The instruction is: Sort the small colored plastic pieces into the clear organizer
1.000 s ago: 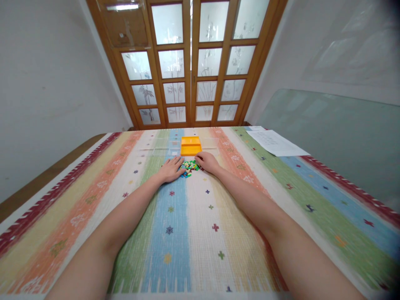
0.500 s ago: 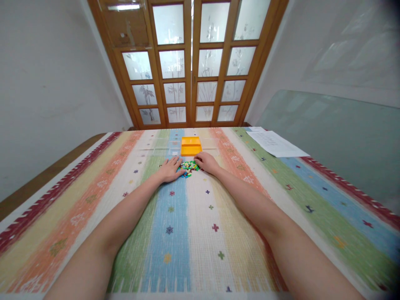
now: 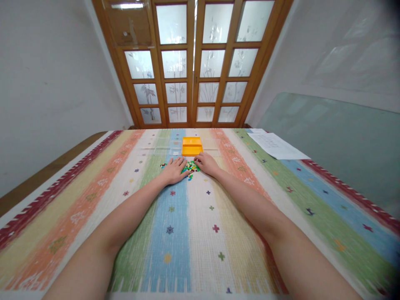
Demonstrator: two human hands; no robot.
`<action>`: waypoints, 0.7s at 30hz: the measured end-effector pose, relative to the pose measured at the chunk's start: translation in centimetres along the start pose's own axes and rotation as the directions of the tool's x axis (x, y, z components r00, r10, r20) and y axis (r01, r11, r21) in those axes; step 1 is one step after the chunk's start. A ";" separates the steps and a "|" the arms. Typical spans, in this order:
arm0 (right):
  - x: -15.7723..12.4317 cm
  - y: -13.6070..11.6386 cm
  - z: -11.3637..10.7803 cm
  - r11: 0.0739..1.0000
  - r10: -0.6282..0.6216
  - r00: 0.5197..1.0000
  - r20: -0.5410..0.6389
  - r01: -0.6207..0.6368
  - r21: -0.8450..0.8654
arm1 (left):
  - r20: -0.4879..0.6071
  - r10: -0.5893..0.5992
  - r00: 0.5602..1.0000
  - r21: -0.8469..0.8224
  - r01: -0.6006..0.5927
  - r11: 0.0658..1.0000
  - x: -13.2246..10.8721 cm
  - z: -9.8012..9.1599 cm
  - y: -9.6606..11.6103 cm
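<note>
A pile of small colourful pieces, green, yellow, blue, white and dark red, lies on the striped tablecloth. They look like tiny building bricks. My left hand rests flat at the left side of the pile, palm down, fingers spread, its thumb against the pieces. At the right side is my right hand, its fingers curled down at the pile's edge. Whether those fingertips hold a piece is hidden. Just beyond the pile sits an orange box with two compartments.
Clear plastic trays lie to the left of the orange box, with more clear plastic to its right. White paper sheets lie at the far right of the table. A few loose pieces sit left of my left hand.
My left hand has slid a little to the right, pushing pieces toward my right hand and narrowing the pile. My right hand has hardly moved. The camera view has shifted slightly.
</note>
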State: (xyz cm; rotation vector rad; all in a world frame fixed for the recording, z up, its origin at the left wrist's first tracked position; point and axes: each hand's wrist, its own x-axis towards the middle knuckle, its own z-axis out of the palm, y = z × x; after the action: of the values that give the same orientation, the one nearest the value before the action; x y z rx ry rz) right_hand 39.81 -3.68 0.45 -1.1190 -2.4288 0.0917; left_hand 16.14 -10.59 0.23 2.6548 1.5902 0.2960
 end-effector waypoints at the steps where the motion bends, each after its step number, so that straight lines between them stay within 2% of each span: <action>1: 0.0 0.1 0.1 1.000 0.001 1.000 -0.004 -0.001 -0.001 | -0.018 0.007 1.000 0.007 -0.007 1.000 0.0 -0.1 0.0; 3: 0.0 0.2 0.1 1.000 -0.003 1.000 -0.006 0.003 0.015 | -0.023 0.057 0.998 0.011 -0.057 0.998 -0.1 -0.2 0.2; 7: -0.1 0.5 0.1 0.997 -0.048 0.999 -0.005 0.048 0.056 | 0.041 0.144 0.989 0.005 -0.144 0.990 -0.3 -0.1 1.3; 12: 0.0 0.8 0.5 0.997 -0.062 0.998 -0.005 0.062 0.046 | 0.067 0.101 0.993 0.037 -0.103 0.994 -0.4 0.2 2.4; 17: 0.1 1.1 0.8 0.998 -0.060 0.998 -0.018 0.061 0.034 | 0.071 0.138 0.988 0.045 -0.141 0.989 -0.6 0.2 3.2; 21: -0.1 1.0 0.4 0.992 -0.093 0.995 -0.021 0.094 0.085 | 0.048 0.067 0.997 0.049 -0.069 0.996 -0.6 0.2 3.0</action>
State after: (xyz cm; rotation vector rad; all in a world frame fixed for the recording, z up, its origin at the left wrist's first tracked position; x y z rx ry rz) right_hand 40.39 -2.98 -0.22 -0.9631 -2.4335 0.1549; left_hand 18.51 -12.52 0.35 2.7365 1.5170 0.1964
